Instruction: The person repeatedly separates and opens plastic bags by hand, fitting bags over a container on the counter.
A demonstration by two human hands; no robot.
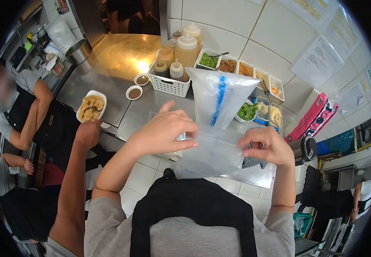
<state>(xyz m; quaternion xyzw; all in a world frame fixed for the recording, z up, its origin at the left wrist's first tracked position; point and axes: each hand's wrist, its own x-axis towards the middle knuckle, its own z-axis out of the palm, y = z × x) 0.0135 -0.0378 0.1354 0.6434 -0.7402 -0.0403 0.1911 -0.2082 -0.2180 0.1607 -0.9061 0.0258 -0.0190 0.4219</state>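
A translucent plastic bag (207,158) spreads between my hands, above the near edge of the steel counter. My right hand (267,145) pinches its right side between thumb and fingers. At the bag's left side is my left hand (164,130), its fingers apart and its thumb and fingertips close to the plastic. Just behind stands a whitish bag with a blue printed strip (222,94); I cannot tell whether both are one piece. Beyond it are a white basket of sauce bottles (172,85) and a bowl of green leaves (247,110).
At left, another person's hand (88,132) holds a white tray of fried food (91,107). Two sauce cups (134,92) sit on the counter. Topping containers (228,66) line the wall. A pink package (313,118) stands at right. Co-workers (33,103) stand at left and far right.
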